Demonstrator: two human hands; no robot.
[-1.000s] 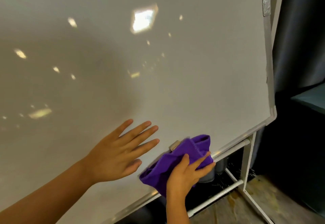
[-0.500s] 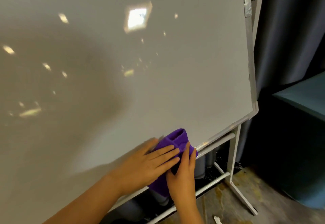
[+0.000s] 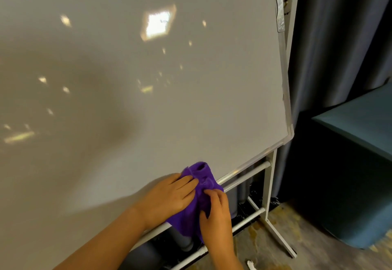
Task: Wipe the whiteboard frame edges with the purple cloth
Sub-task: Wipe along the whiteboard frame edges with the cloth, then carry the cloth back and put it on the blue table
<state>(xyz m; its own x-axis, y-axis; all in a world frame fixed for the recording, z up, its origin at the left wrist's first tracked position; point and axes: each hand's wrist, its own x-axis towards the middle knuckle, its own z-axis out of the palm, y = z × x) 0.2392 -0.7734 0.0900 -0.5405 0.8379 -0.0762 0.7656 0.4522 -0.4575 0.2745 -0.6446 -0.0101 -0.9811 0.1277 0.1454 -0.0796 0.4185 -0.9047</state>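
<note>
A large whiteboard (image 3: pixel 148 79) on a white stand fills most of the view, tilted, with a pale metal frame (image 3: pixel 254 161) along its bottom and right edges. The purple cloth (image 3: pixel 201 176) is bunched against the bottom frame edge, right of centre. My left hand (image 3: pixel 169 197) presses on the cloth's left side, fingers curled onto the fabric. My right hand (image 3: pixel 216 212) pinches the cloth from below and the right. The stretch of frame under the cloth is hidden.
The stand's white crossbars (image 3: pixel 248 218) and leg (image 3: pixel 269 185) run below the board. A teal upholstered seat (image 3: pixel 356 163) stands at the right, dark curtains (image 3: pixel 339 36) behind it. Taped foil (image 3: pixel 279 9) sticks to the upper right frame. Grey cylinders (image 3: pixel 184 242) sit under the board.
My left hand came off the board surface and closed onto the cloth beside my right hand. The cloth has bunched up on the bottom frame edge, and the view has shifted right.
</note>
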